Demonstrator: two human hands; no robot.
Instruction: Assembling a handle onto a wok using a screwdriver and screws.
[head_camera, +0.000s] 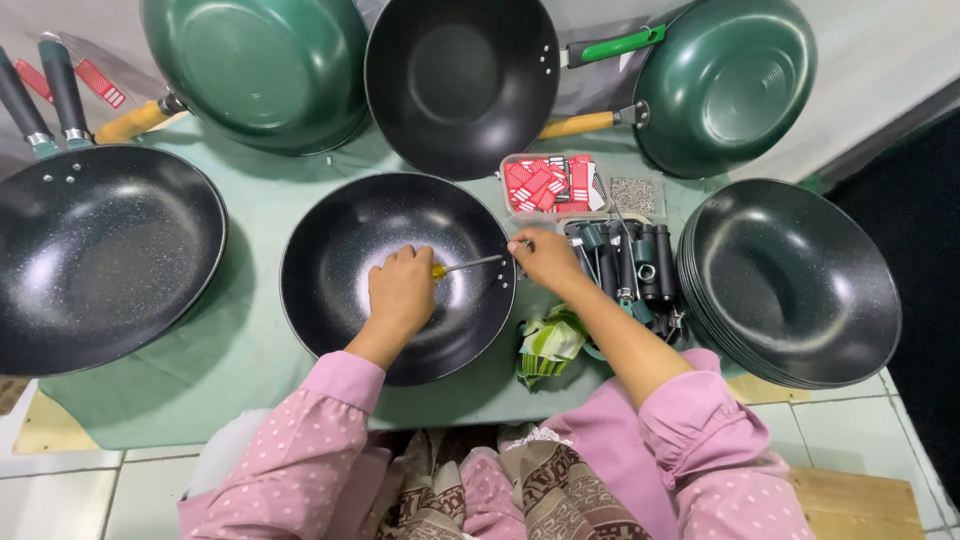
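White tiled floor (60, 490) under a green cloth (250, 350).

Left hand (402, 285): closed in a fist, knuckles up, back of hand toward the camera, forearm running down and left into a pink dotted sleeve. Right hand (543, 257): just right of the left hand, slightly higher, fingertips pinched together and pointing left. Right wrist bent, bare forearm angling down-right to a pushed-up pink sleeve. Hands near, not touching.
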